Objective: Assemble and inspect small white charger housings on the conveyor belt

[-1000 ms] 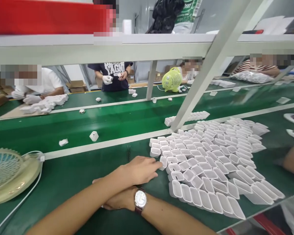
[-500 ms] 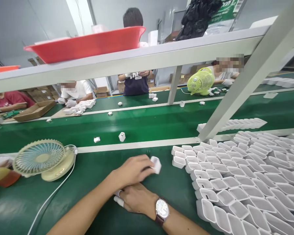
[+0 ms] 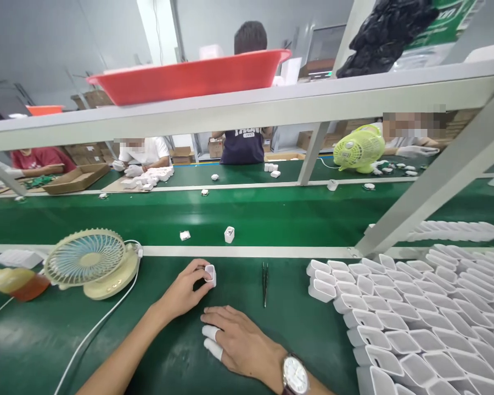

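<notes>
My left hand [image 3: 189, 288] grips a small white open-topped housing [image 3: 212, 276] between thumb and fingers, just above the green work surface. My right hand [image 3: 236, 334] lies palm down on the surface, fingers spread, with white covers on two fingertips and a watch [image 3: 295, 374] at the wrist. Dark tweezers [image 3: 265, 285] lie to the right of the left hand. Many white housings [image 3: 389, 327] stand in packed rows at the right. On the belt beyond the hands are a white housing [image 3: 229, 235] and a small white piece [image 3: 185, 235].
A cream fan [image 3: 91, 259] with a white cable and an orange-filled bottle [image 3: 22, 282] stand at the left. A shelf [image 3: 230, 109] with a red tray [image 3: 189, 77] spans above the belt. A slanted post [image 3: 432, 175] rises at the right. Several people sit across.
My left hand has moved left, off my right hand, carrying the white housing. My right hand's fingers are now spread in view. The tweezers now show fully, and the camera view has shifted left.
</notes>
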{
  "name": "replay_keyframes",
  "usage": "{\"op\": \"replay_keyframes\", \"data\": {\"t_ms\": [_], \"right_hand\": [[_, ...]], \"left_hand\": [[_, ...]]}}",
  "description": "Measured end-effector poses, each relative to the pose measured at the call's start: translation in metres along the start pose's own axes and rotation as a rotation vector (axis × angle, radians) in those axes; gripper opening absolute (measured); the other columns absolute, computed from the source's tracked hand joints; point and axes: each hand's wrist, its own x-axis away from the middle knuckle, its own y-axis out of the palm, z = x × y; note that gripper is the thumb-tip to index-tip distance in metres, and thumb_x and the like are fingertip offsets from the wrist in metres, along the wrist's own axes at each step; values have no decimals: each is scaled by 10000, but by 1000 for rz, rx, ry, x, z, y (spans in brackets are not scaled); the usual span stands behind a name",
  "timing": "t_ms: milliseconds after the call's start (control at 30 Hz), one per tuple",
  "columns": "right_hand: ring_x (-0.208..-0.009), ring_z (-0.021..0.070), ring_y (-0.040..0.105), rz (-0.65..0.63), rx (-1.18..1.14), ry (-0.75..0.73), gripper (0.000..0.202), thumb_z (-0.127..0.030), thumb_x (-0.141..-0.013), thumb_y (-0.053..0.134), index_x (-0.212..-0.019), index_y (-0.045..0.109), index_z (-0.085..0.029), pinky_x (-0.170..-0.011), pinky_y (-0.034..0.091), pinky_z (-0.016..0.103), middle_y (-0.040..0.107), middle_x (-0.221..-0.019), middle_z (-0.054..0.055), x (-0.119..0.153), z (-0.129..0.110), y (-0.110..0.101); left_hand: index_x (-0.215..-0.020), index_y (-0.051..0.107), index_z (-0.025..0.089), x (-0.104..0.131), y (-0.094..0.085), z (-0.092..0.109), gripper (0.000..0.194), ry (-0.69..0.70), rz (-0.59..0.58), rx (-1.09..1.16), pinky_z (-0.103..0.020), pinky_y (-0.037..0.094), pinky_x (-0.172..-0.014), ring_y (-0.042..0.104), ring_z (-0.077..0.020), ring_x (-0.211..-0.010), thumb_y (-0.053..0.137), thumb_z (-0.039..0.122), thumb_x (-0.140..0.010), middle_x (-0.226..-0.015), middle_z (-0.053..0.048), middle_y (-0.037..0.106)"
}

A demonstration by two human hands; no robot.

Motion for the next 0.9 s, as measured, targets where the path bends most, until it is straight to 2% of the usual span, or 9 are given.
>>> {"op": "replay_keyframes", "data": {"t_ms": [67,100,233,333,467,633,767,900], "right_hand": [[-1377,199,568,5,14,-6,297,-305,-1067,490,-1208,708,-159,-1183,439,349,696,-1394,94,0,0,-1],[-1381,198,564,5,21,-9,296,-311,-1066,493,-1204,709,-162,-1182,438,344,698,-1391,94,0,0,-2],[-1376,186,565,-4,38,-19,291,-334,-1069,489,-1202,701,-185,-1168,441,321,703,-1383,74,1,0,-2],[-1339,182,587,-4,47,-25,289,-343,-1070,487,-1198,697,-192,-1146,455,316,702,-1381,60,1,1,0],[-1311,181,599,-12,64,-27,273,-330,-1066,494,-1196,692,-195,-1138,456,315,702,-1376,53,0,0,-2],[-1309,185,597,-27,74,-23,252,-328,-1061,504,-1174,692,-204,-1144,454,323,701,-1380,29,-1,0,-4],[-1301,181,603,-31,64,-18,259,-325,-1058,507,-1192,691,-203,-1146,457,313,696,-1390,40,-1,2,-2],[-1300,198,611,-22,59,-13,254,-293,-1053,514,-1188,700,-187,-1132,478,328,704,-1377,59,-1,1,0]], "left_hand": [[-1016,660,243,0,1,1,65,-19,-8,43,-385,576,-987,680,-238,-1148,608,251,-977,-1260,-84,648],[-1081,651,253,1,3,1,118,-34,-3,68,-396,577,-994,682,-239,-1145,618,251,-968,-1270,-83,649],[-1452,461,295,8,13,0,569,-127,28,154,-457,571,-1041,679,-264,-1183,679,279,-927,-1400,-102,615],[-1551,350,299,15,23,-1,719,-188,53,170,-501,551,-1075,665,-296,-1237,694,312,-919,-1436,-115,608],[-1570,329,294,22,37,-2,724,-233,142,152,-534,538,-1089,653,-318,-1269,673,355,-937,-1422,-117,629],[-1576,320,300,28,47,-1,697,-219,216,125,-526,539,-1090,653,-314,-1276,644,374,-963,-1429,-115,623],[-1593,293,319,29,45,2,692,-199,196,111,-513,507,-1131,627,-296,-1309,617,359,-983,-1468,-109,585],[-1614,250,341,26,42,4,714,-184,155,84,-531,445,-1184,541,-307,-1405,603,352,-993,-1544,-101,521]]}}
